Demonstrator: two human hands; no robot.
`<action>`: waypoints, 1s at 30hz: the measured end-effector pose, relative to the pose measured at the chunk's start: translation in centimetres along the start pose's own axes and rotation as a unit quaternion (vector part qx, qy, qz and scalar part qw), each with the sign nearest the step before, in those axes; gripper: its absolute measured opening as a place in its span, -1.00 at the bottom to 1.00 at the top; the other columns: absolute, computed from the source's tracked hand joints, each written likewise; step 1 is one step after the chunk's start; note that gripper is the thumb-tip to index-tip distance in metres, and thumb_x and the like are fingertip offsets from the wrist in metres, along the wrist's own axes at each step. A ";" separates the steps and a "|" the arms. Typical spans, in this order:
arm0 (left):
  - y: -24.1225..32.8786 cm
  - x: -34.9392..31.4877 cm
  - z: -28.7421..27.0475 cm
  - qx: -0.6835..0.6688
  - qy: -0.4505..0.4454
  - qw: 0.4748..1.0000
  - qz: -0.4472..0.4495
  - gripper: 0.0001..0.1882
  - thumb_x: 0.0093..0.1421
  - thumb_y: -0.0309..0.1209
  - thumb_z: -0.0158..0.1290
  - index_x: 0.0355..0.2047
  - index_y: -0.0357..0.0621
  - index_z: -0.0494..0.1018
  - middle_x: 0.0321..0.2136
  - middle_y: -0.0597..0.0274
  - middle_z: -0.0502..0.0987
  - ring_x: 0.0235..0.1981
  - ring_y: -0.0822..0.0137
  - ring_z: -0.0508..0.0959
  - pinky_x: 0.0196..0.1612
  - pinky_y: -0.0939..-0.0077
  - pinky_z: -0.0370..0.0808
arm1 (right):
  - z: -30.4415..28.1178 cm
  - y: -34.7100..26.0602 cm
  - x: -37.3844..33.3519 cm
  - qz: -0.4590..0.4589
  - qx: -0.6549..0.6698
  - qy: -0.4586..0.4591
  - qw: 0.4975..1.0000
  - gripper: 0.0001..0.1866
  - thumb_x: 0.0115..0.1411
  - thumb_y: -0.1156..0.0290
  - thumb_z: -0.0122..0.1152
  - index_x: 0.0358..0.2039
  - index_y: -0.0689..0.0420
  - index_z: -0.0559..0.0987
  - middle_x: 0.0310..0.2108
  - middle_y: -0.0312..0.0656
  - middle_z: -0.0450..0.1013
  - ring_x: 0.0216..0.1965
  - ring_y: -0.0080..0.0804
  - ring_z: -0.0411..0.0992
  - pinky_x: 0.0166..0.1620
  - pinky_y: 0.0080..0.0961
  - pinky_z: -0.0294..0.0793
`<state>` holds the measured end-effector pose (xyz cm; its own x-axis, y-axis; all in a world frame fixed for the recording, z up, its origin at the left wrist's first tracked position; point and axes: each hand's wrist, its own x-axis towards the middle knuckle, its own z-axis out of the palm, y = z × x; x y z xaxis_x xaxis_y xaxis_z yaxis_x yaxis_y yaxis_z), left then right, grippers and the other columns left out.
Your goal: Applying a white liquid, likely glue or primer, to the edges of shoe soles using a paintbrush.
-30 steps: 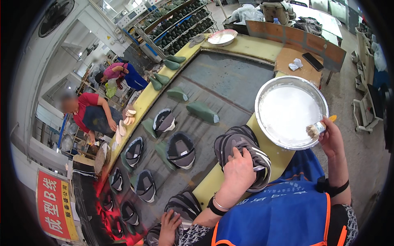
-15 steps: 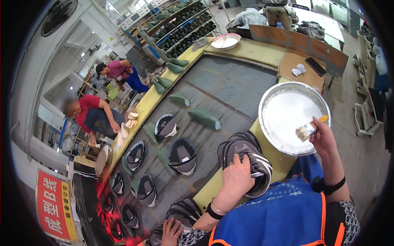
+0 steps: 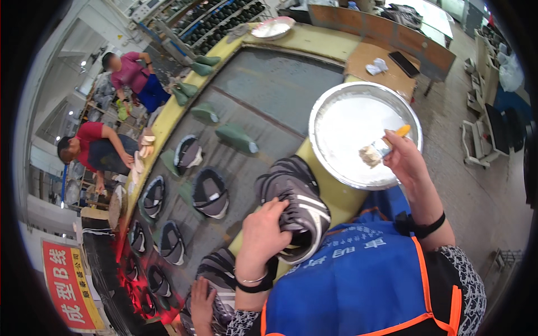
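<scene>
Yellow bench (image 3: 325, 40) frames a dark conveyor belt (image 3: 280, 78) in this workshop. At its near edge, beside the metal basin (image 3: 317, 143), is the grey striped sneaker (image 3: 306, 206), probably light and soft, best held by the heel. Left hand (image 3: 264, 232) lies over its laces (image 3: 288, 215); whether it grips, I cannot tell. Right hand (image 3: 406, 159) holds the paintbrush (image 3: 370, 155).

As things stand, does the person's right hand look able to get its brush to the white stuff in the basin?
Probably yes: the right hand holds the brush over the basin, and nothing visible blocks the bristles from the white contents.
</scene>
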<state>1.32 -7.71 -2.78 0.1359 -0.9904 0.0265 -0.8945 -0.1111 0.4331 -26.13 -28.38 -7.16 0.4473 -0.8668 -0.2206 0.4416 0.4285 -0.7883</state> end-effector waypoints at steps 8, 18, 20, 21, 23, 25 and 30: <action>0.8 -3.3 -3.7 -0.250 0.127 0.949 -0.147 -0.44 -0.09 -0.69 0.04 0.01 -0.23 0.43 -0.18 -0.03 0.56 -0.17 0.25 0.56 -0.06 0.30 0.49 | -4.1 -2.7 0.5 -0.090 -0.179 0.088 0.976 -0.69 0.21 0.27 0.26 -0.20 0.27 0.51 -0.42 -0.25 0.48 -0.50 -0.60 0.45 -0.37 -0.68 0.47; -3.1 3.4 0.6 -0.781 0.186 0.552 -0.226 -0.74 0.21 -0.32 -0.06 -0.20 -0.23 0.43 -0.36 0.00 0.60 -0.41 0.14 0.65 -0.42 0.38 0.64 | -6.5 -0.2 5.4 -0.215 -0.684 0.061 0.695 -0.69 0.07 0.18 0.33 -0.45 0.22 0.61 -0.51 -0.02 0.51 -0.44 -0.03 0.50 -0.33 -0.26 0.48; -1.7 4.9 1.6 -0.779 0.147 0.553 -0.256 -0.73 0.18 -0.38 -0.05 -0.16 -0.25 0.44 -0.31 -0.01 0.61 -0.36 0.13 0.65 -0.35 0.33 0.65 | -6.3 -0.3 5.3 -0.232 -0.660 0.036 0.714 -0.70 0.06 0.17 0.34 -0.45 0.18 0.62 -0.51 -0.06 0.52 -0.44 -0.06 0.51 -0.33 -0.26 0.49; -1.2 5.6 1.5 -0.775 0.107 0.584 -0.215 -0.71 0.15 -0.43 -0.04 -0.13 -0.27 0.44 -0.27 -0.01 0.60 -0.30 0.13 0.65 -0.27 0.29 0.65 | -6.3 -0.6 4.7 -0.248 -0.600 0.046 0.759 -0.75 0.05 0.20 0.36 -0.43 0.15 0.64 -0.50 -0.07 0.53 -0.45 -0.16 0.53 -0.34 -0.33 0.50; -0.1 6.6 1.6 -0.773 0.074 0.596 -0.206 -0.64 0.14 -0.50 -0.05 -0.02 -0.30 0.42 -0.19 0.00 0.59 -0.19 0.15 0.63 -0.06 0.27 0.59 | -6.0 -1.6 4.2 -0.254 -0.569 0.058 0.780 -0.78 0.05 0.27 0.38 -0.40 0.15 0.65 -0.51 -0.09 0.54 -0.50 -0.26 0.53 -0.38 -0.40 0.50; -0.2 7.4 1.4 -0.765 0.016 0.605 -0.221 -0.70 0.19 -0.50 -0.02 -0.05 -0.29 0.44 -0.21 0.09 0.59 -0.20 0.23 0.62 -0.06 0.40 0.56 | -5.8 -2.6 3.8 -0.237 -0.593 0.068 0.767 -0.78 0.06 0.28 0.37 -0.37 0.17 0.64 -0.51 -0.09 0.53 -0.51 -0.27 0.53 -0.38 -0.43 0.49; -3.0 8.4 3.3 -0.737 -0.027 0.628 -0.249 -0.69 0.23 -0.43 0.00 -0.03 -0.28 0.45 -0.20 0.12 0.60 -0.19 0.29 0.62 -0.08 0.46 0.55 | -5.9 -3.2 3.1 -0.222 -0.466 0.056 0.854 -0.80 0.13 0.35 0.33 -0.33 0.23 0.62 -0.52 -0.23 0.54 -0.50 -0.56 0.49 -0.39 -0.59 0.46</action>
<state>3.75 -15.92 -6.89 0.1928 -0.8687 -0.4562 0.6245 -0.2500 0.7399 -30.72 -33.92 -8.73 0.2962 -0.9323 0.2075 -0.2870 -0.2941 -0.9117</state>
